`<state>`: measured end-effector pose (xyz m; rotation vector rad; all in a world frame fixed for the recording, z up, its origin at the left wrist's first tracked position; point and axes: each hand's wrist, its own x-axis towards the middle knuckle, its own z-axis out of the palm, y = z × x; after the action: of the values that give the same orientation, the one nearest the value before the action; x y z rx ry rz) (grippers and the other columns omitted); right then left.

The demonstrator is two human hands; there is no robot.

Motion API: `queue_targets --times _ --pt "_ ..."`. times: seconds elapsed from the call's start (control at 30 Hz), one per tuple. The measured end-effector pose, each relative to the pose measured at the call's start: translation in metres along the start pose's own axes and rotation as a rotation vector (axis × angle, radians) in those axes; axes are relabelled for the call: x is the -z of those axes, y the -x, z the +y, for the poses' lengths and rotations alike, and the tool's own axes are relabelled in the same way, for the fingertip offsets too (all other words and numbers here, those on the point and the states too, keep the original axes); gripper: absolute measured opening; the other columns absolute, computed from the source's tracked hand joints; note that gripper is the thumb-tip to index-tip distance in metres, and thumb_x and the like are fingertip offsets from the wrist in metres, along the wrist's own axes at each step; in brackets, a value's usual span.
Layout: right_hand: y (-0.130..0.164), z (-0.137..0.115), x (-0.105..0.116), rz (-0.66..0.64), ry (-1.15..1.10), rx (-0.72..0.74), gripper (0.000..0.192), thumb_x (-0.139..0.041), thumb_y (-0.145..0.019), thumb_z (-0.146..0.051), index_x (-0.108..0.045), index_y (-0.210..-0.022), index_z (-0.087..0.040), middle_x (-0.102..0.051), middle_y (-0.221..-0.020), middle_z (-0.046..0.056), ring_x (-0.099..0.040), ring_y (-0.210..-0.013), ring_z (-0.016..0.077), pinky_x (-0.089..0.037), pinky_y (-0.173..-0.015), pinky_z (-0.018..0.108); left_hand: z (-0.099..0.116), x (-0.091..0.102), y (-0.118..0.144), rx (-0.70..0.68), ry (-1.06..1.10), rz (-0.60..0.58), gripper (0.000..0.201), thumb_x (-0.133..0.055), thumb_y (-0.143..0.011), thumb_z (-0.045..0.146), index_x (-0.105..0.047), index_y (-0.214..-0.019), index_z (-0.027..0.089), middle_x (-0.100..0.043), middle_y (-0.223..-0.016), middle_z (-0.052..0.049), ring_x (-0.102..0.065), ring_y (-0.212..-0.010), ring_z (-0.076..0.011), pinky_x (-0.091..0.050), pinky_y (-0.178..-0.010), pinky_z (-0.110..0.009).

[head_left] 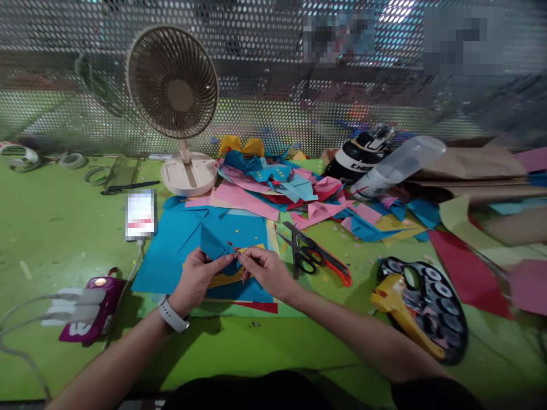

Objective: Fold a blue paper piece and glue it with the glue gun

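Pinching creased blue paper fold (216, 246), both hands (233, 272), glossy green table (60, 228)

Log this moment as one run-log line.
left hand: holds folded blue paper | right hand: pinches its tip | below: blue sheet | right: scissors
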<state>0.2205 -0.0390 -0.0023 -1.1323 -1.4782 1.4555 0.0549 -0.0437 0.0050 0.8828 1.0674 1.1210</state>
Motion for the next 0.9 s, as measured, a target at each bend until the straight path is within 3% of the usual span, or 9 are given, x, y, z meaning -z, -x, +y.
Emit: queue_targets --times 0.3,0.5,0.67,0.9 --pt "0.0009 0.0008 -0.0005 -0.007 0.002 -0.010 0.038 -0.056 -0.082 -0.055 -0.059 -0.075 -0.019 -0.054 -0.058 -0.004 -0.058 -0.050 0.0121 -0.044 -0.049 0.023 -0.0014 0.0011 -0.0007 -0.006 -0.042 0.043 0.023 -0.083 -0.061 0.027 -0.064 -0.058 0.015 -0.064 -0.058 0.002 -0.051 -0.052 -0.0083 -0.040 -0.048 -0.019" --pt "0.0027 0.0016 -0.0005 -0.017 0.005 0.006 0.036 -0.054 -0.085 -0.053 -0.057 -0.074 -0.019 -0.056 -0.058 -0.003 -0.059 -0.051 0.0124 -0.046 -0.050 0.024 0.0017 -0.0003 0.0002 0.008 -0.058 -0.001 0.024 -0.083 -0.060 0.030 -0.067 -0.066 0.014 -0.067 -0.067 -0.003 -0.054 -0.055 -0.0108 -0.043 -0.050 -0.022" --pt "0.0041 0.0008 -0.0008 -0.021 0.010 -0.003 0.034 -0.053 -0.087 -0.051 -0.058 -0.076 -0.019 -0.056 -0.056 -0.003 -0.060 -0.051 0.0133 -0.046 -0.051 0.024 -0.0022 0.0012 -0.0003 0.006 -0.087 0.119 0.038 -0.085 -0.055 0.031 -0.050 -0.052 0.016 -0.052 -0.050 0.005 -0.042 -0.046 -0.0060 -0.032 -0.043 -0.019" --pt "0.0039 0.0035 -0.0018 -0.006 0.016 0.017 0.034 -0.053 -0.087 -0.050 -0.057 -0.074 -0.019 -0.055 -0.057 -0.003 -0.060 -0.051 0.0127 -0.045 -0.050 0.023 -0.0065 0.0033 -0.0013 0.038 -0.098 0.162 0.049 -0.086 -0.053 0.032 -0.038 -0.053 0.018 -0.044 -0.048 0.008 -0.037 -0.044 -0.0044 -0.027 -0.041 -0.019"
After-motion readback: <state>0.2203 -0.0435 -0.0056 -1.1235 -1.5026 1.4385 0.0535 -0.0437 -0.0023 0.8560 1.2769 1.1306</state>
